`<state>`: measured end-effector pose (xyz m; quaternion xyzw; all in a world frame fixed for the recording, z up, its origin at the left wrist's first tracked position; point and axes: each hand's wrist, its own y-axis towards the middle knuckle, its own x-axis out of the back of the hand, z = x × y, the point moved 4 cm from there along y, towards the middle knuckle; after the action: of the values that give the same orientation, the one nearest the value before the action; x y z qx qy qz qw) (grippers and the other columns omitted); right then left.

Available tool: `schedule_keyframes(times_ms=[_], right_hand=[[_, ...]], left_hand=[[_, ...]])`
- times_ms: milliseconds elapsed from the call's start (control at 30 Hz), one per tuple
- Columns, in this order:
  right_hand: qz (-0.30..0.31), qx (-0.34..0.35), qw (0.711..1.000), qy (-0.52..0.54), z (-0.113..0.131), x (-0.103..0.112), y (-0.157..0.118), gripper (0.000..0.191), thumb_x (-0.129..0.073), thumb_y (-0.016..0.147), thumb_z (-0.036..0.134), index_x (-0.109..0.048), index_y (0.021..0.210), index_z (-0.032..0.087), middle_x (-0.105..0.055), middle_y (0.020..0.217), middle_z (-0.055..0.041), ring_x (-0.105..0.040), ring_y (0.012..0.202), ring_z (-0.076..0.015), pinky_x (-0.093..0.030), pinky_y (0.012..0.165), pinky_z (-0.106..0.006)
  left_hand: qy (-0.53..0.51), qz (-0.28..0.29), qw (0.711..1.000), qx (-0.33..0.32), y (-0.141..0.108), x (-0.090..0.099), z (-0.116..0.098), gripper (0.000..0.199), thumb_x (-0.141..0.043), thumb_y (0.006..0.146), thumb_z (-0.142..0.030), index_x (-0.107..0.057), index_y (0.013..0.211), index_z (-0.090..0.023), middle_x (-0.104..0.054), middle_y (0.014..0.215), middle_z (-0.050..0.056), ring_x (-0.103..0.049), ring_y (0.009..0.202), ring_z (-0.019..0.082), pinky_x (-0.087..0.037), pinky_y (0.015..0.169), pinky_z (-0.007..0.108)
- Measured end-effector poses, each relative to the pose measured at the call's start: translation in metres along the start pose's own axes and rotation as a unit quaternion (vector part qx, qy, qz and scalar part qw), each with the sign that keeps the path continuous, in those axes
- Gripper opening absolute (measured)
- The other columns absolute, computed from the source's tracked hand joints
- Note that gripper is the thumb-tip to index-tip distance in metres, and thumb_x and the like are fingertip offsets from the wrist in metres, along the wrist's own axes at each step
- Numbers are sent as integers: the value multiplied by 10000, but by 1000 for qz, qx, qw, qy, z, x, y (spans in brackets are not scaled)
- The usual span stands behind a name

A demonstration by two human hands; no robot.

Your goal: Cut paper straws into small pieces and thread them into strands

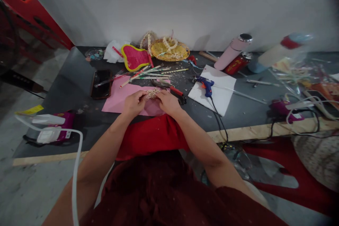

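My left hand [134,103] and my right hand [170,102] meet over a pink sheet [115,96] at the table's front. Between them is a cluster of small pale pieces [153,94], with the fingers of both hands closed on its two sides. What exactly the pieces are is too small to tell. Just beyond my right hand lies a cutting tool with red handles [177,91]. Several printed, chopstick-like sticks [152,74] are scattered behind the sheet. To the right, a blue glue gun [206,84] rests on a white board [224,93].
At the back are a yellow basket [182,54] with pale beaded rings, and a pink panel edged in yellow [136,58]. A phone [102,84] lies left. A pink flask [233,51] and red can [238,63] stand right. Purple power strips [66,123] with cables sit at both ends.
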<state>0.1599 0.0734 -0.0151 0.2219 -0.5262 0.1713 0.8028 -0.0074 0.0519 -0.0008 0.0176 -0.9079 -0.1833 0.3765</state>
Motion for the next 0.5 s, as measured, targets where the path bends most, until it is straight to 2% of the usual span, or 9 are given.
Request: schedule_keyframes(times_ms=[133, 267, 367, 500], right_hand=[[-26, 2, 999, 37, -2, 2, 0, 222, -462, 872, 112, -633, 1008, 146, -622, 1081, -135, -582, 1007, -239, -458, 879, -351], [-106, -29, 981, 158, -12, 11, 0, 155, -440, 904, 168, -586, 956, 182, -647, 952, -80, -593, 899, -201, -457, 823, -322], [-160, -27, 962, 218, -14, 17, 0, 120, -440, 922, 238, -556, 913, 210, -644, 899, -49, -588, 834, -178, -452, 788, -303], [-160, 3, 957, 243, -2, 17, -1, 123, -452, 909, 247, -569, 915, 208, -655, 923, -60, -589, 856, -182, -448, 799, -307]], left_hand=[[2, -45, 998, 41, 2, 6, 9, 182, -547, 872, -313, -679, 933, -202, -732, 871, 43, -652, 754, 167, -464, 667, 266], [-19, -86, 995, 37, 5, 12, 18, 173, -549, 875, -305, -670, 937, -198, -709, 839, 33, -612, 708, 138, -449, 637, 248], [-18, -85, 996, 18, 5, 11, 16, 177, -544, 880, -302, -680, 921, -195, -706, 829, 34, -584, 662, 126, -449, 619, 244], [-14, -50, 998, 18, 3, 5, 5, 169, -562, 866, -260, -699, 941, -195, -730, 926, 61, -632, 722, 141, -483, 642, 250]])
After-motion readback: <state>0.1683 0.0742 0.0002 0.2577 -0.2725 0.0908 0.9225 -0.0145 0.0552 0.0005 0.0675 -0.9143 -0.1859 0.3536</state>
